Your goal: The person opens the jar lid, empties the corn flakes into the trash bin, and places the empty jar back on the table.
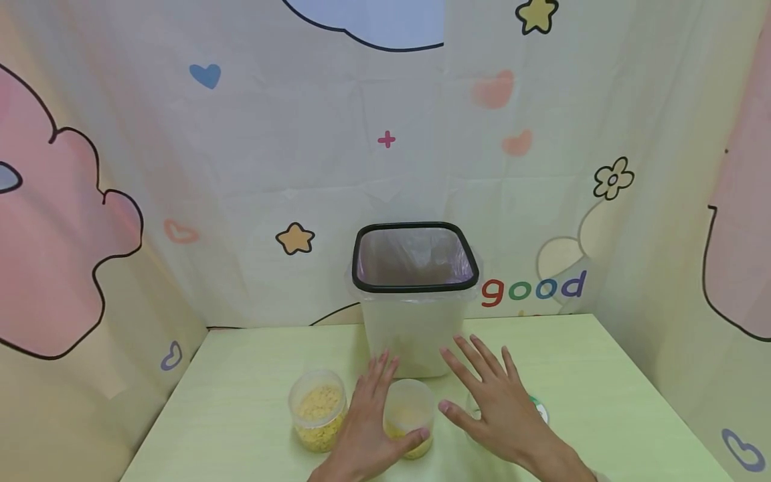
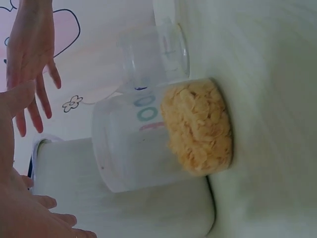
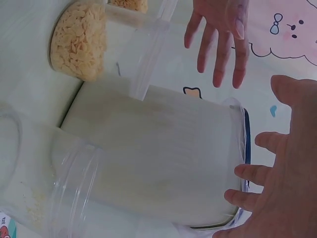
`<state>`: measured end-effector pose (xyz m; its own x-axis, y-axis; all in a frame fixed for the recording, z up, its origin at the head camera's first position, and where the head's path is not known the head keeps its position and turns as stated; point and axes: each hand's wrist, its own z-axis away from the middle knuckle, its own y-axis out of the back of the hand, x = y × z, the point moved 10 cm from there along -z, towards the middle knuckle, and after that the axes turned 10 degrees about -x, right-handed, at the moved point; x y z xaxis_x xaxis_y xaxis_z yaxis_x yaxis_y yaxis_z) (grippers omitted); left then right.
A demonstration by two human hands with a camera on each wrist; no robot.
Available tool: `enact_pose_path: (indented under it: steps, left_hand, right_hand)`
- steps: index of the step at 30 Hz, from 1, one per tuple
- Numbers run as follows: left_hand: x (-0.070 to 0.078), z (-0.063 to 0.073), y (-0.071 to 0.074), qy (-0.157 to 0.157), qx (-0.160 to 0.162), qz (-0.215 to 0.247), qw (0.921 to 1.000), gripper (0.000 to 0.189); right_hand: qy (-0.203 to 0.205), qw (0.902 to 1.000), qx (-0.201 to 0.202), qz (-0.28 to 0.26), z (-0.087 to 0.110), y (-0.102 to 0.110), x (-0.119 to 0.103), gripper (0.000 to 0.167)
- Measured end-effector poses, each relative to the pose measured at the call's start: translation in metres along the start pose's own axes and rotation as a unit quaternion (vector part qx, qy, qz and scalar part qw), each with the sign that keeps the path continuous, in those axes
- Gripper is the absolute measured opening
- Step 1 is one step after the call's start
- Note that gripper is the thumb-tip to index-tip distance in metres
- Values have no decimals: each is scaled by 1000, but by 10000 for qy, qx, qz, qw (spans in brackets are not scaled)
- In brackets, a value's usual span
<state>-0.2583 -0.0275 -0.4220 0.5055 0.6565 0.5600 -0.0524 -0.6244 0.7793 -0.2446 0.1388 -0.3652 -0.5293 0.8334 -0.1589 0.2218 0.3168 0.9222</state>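
Observation:
My left hand (image 1: 373,422) hovers between two clear plastic jars with its fingers straight and holding nothing. The left jar (image 1: 316,428) contains yellow flakes. The middle jar (image 1: 409,398) also has flakes in its lower part, and my left thumb crosses in front of it in the head view. On the right, my right hand (image 1: 500,415) is spread in the air, likewise holding nothing. Beneath it a third clear jar (image 3: 74,193) is mostly hidden in the head view; only some crumbs show inside it. No lid is visible on the left or middle jar.
Behind the jars stands a pale bin (image 1: 415,328) with a black rim and a plastic liner. A round white-and-green item (image 1: 541,408) lies partly hidden behind my right hand. The light green table (image 1: 241,395) ends at a patterned cloth backdrop (image 1: 253,147).

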Motion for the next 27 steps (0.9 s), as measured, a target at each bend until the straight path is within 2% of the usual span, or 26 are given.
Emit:
enact_pose_path:
  steps: [6, 9, 14, 17, 27]
  left_hand:
    - [-11, 3, -11, 144, 11, 812, 9966, 107]
    - [-20, 2, -19, 370, -153, 1092, 9932, 113]
    - [-36, 2, -36, 901, -511, 1683, 9803, 123]
    - [-45, 2, -43, 1059, -564, 1989, 9727, 126]
    - [-64, 0, -59, 978, -612, 2653, 9572, 126]
  right_hand:
    - [14, 10000, -31, -27, 1, -3, -3, 72]
    - [38, 10000, -2, -1, 1, -3, -4, 71]
    - [51, 10000, -13, 25, 1, -5, -4, 71]
    - [60, 10000, -11, 44, 1, -7, -4, 70]
    - [53, 10000, -39, -12, 1, -9, -6, 70]
